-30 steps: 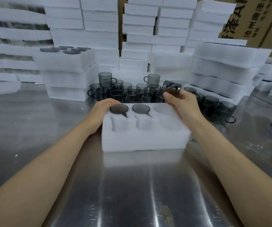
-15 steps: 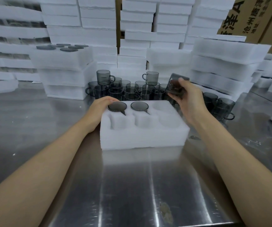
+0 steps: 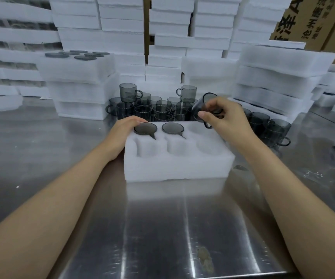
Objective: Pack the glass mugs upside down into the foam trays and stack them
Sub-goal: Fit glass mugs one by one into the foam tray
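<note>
Head view, one observation. My right hand [image 3: 227, 117] grips a smoked glass mug [image 3: 204, 105], fingers and thumb curled round its body. It hangs just above and beyond the far right corner of the foam tray [image 3: 178, 162]. The mug is tilted: its long axis leans up and to the left, one round end faces up and away from me, and the handle hangs below my thumb. I cannot tell whether that end is the mouth or the base.

My left hand [image 3: 126, 127] grasps nothing. It rests, fingers relaxed, on the tray's far left corner, just beside the back-left seated mug [image 3: 145, 128]. A second seated mug [image 3: 172, 127] sits upside down in the back-middle pocket. The back-right pocket [image 3: 197, 128] is vacant, as is the whole near row.

Finding: the vacant back-right pocket lies directly below and slightly nearer me than the held mug, so the right hand serves it. In my judgement the mug must be brought vertical, mouth down, before lowering. The loose mugs [image 3: 152, 109] stand on the tabletop [image 3: 162, 228] behind the tray.
</note>
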A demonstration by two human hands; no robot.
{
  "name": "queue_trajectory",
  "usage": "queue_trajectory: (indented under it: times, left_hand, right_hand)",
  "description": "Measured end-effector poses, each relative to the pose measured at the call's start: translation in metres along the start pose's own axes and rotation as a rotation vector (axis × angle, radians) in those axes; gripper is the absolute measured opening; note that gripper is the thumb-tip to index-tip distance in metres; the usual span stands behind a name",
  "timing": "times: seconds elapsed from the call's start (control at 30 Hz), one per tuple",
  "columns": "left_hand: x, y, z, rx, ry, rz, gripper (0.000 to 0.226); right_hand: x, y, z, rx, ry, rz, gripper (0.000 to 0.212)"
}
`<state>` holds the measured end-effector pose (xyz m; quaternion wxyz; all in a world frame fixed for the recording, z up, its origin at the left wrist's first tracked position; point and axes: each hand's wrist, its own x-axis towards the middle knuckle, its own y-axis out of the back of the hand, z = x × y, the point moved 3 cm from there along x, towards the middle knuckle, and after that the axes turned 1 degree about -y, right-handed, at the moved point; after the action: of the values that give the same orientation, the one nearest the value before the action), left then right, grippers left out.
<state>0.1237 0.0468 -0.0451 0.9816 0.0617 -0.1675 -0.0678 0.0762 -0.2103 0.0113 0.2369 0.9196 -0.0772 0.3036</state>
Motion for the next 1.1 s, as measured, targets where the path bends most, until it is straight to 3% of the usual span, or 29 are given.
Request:
queue_trajectory:
  times: [0.2, 0.3, 0.5, 0.77, 0.9, 1.0, 1.1]
  left_hand:
    - [0.003, 0.002, -0.004, -0.037, 0.009, -0.006, 0.031]
    - [0.004, 0.002, -0.006, -0.043, 0.005, -0.012, 0.031]
    - [0.004, 0.003, -0.007, -0.031, 0.002, -0.012, 0.035]
    - [0.004, 0.003, -0.007, -0.032, -0.005, -0.011, 0.032]
    - [0.005, 0.002, -0.007, -0.032, 0.007, 0.000, 0.032]
    - [0.004, 0.002, -0.006, -0.031, 0.009, 0.000, 0.031]
    - [0.003, 0.002, -0.005, -0.011, 0.011, -0.008, 0.028]
  right_hand:
    - [-0.001, -0.004, 0.009, -0.240, -0.035, -0.301, 0.011]
    - [-0.001, -0.007, 0.012, -0.306, 0.005, -0.316, 0.008]
    - [-0.003, -0.005, 0.008, -0.257, 0.027, -0.348, 0.055]
    - [-0.005, -0.008, 0.011, -0.336, -0.148, -0.670, 0.046]
    - [-0.010, -0.008, 0.015, -0.449, -0.269, -0.839, 0.062]
    - [-0.012, -0.008, 0.013, -0.464, -0.287, -0.850, 0.079]
    - [-0.013, -0.009, 0.011, -0.454, -0.312, -0.839, 0.084]
